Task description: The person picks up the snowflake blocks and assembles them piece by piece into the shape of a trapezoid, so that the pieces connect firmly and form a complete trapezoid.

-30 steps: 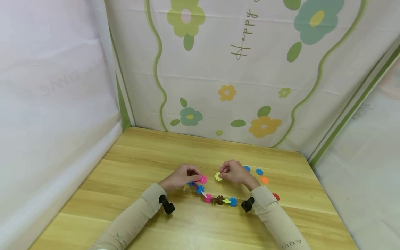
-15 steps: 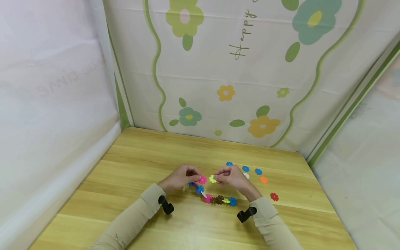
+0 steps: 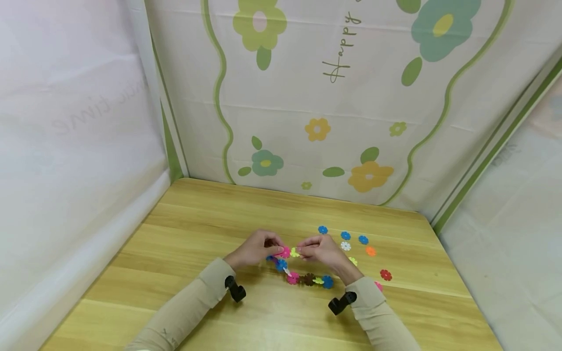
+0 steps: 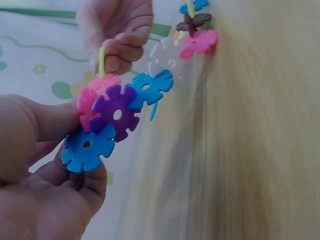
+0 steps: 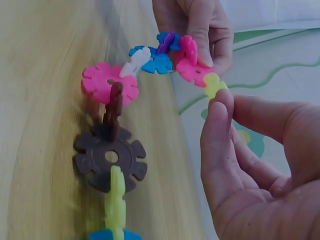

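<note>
In the head view, my left hand point(image 3: 252, 251) pinches the end of a chain of slotted plastic flower discs. Its thumb and fingers are on a pink disc point(image 5: 192, 73), beside a purple disc point(image 4: 107, 120) and a blue disc point(image 4: 80, 155). My right hand point(image 3: 325, 252) pinches a yellow-green flower disc point(image 5: 214, 85) on edge, its rim right at the pink disc's rim. From the left hand, the chain curves down toward me through a white disc point(image 5: 135, 62), another pink disc and brown discs point(image 5: 92, 162) to a blue disc point(image 3: 327, 282) on the table.
Loose flower discs lie to the right on the wooden table point(image 3: 197, 214): several blue ones point(image 3: 345, 235), a white one point(image 3: 346, 246), an orange one point(image 3: 371, 251) and a red one point(image 3: 386, 275). A yellow-green one and a pink one are partly hidden by the right arm. Printed cloth walls surround the table.
My right hand has moved left, bringing the yellow-green disc from apart to the pink disc's edge and turning it edge-on. The left hand has hardly moved. More loose discs show on the right.
</note>
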The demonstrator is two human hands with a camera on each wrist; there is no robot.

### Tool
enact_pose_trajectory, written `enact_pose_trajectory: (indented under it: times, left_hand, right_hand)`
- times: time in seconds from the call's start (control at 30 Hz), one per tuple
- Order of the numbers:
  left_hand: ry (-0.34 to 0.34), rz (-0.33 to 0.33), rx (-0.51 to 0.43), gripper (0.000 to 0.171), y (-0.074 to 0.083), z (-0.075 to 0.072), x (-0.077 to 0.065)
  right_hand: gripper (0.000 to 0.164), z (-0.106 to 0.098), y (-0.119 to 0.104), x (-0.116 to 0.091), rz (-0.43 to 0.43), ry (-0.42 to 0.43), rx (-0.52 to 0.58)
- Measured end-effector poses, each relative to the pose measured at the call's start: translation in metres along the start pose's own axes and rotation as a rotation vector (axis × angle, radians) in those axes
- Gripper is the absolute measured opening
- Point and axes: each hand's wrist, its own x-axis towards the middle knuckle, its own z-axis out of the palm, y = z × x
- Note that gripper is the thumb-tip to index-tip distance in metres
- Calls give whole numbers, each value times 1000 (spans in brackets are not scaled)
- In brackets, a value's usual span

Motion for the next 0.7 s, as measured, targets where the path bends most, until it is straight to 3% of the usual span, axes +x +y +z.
enact_pose_trajectory:
  times: [0.2, 0.43, 0.57, 0.7]
  left_hand:
    - [46, 10, 11, 12, 5, 4, -2]
    - [100, 10, 4, 11, 8, 11, 0]
    - [83, 1, -16, 10, 6, 10, 1]
    - [34, -13, -40, 12, 2, 4, -1]
  right_hand:
    - [25, 4, -2, 1, 35, 30, 58]
    - [28, 8, 3, 0, 73, 28, 248]
    - [31, 11, 3, -2, 106, 15, 309]
    - [35, 11, 2, -1, 95, -5, 257]
